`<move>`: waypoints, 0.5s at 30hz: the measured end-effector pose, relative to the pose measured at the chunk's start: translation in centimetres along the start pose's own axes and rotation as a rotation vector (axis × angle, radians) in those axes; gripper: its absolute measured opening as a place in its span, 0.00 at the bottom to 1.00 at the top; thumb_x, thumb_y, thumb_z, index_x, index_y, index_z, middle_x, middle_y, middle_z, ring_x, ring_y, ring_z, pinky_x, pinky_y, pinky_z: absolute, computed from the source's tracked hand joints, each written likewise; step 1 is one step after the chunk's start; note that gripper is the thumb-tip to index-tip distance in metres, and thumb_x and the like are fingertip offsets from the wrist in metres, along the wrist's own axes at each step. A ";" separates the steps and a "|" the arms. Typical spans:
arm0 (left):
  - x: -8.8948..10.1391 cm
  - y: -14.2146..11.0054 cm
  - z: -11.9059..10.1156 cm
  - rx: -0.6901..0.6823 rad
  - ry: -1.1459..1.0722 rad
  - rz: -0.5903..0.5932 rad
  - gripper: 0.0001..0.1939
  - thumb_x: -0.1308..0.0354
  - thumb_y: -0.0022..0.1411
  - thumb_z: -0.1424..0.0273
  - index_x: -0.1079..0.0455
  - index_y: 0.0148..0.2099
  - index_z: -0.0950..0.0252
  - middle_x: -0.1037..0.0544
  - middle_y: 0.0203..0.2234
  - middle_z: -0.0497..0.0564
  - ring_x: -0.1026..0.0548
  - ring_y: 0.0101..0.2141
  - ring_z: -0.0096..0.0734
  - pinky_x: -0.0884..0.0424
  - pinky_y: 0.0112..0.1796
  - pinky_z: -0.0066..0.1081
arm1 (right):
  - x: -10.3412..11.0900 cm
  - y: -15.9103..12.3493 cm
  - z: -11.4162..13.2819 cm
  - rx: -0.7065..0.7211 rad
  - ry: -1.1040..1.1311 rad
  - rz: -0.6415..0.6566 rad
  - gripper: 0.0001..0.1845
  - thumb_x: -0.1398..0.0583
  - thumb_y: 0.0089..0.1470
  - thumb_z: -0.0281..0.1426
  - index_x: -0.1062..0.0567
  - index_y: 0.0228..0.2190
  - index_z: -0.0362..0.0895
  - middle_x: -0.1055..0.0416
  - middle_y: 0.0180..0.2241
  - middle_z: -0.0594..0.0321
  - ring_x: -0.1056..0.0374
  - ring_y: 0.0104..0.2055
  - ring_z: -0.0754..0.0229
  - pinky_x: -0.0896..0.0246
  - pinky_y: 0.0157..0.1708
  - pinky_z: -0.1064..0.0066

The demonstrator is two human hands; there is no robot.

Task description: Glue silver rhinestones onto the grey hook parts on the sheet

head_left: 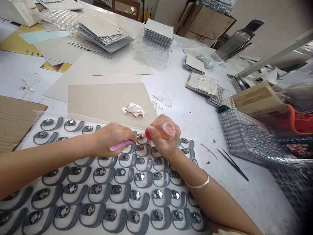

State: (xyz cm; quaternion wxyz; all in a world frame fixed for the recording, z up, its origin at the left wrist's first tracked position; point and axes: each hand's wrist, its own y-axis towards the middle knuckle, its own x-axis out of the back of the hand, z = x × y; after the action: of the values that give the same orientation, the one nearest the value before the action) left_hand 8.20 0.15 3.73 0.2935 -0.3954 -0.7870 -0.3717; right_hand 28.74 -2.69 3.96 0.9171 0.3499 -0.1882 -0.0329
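My left hand (113,138) is closed around a slim tool with a flat pink handle (120,145); its thin yellowish tip reaches toward a small round metallic part in the upper rows. Close beside it, my right hand (168,143) grips a translucent reddish squeeze bottle (167,129), tilted with its red end pointing left and down at the same spot. Beneath both hands lies a pale board covered in rows of grey curved hook-shaped pieces (144,204), each with a round shiny part and thin wires. My hands hide several of these pieces.
Beyond the rows, a crumpled white tissue (133,110) with reddish stains rests on grey cardboard (105,98). At right lie black tweezers (233,164), a cotton swab (209,151) and clear trays of small parts (249,137). More stacked trays (157,34) stand at the back.
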 end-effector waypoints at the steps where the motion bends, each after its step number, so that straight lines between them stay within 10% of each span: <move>1: 0.0 0.0 0.0 0.000 -0.001 0.001 0.09 0.49 0.63 0.75 0.29 0.43 0.68 0.19 0.37 0.53 0.20 0.35 0.32 0.24 0.36 0.27 | 0.0 0.0 0.0 0.000 0.001 -0.002 0.10 0.39 0.53 0.29 0.32 0.22 0.44 0.35 0.21 0.66 0.39 0.25 0.65 0.41 0.25 0.69; 15: 0.3 0.1 -0.2 0.042 -0.013 0.055 0.10 0.50 0.63 0.74 0.29 0.44 0.66 0.20 0.38 0.54 0.21 0.36 0.31 0.25 0.38 0.27 | 0.2 0.1 -0.1 -0.015 0.002 -0.002 0.10 0.38 0.53 0.30 0.32 0.22 0.45 0.35 0.21 0.66 0.39 0.24 0.64 0.41 0.25 0.68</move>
State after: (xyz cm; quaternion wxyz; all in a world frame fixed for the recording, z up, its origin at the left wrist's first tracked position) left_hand 8.15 0.17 4.12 0.3067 -0.4133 -0.7853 -0.3443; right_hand 28.91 -2.62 4.02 0.9198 0.3432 -0.1868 -0.0351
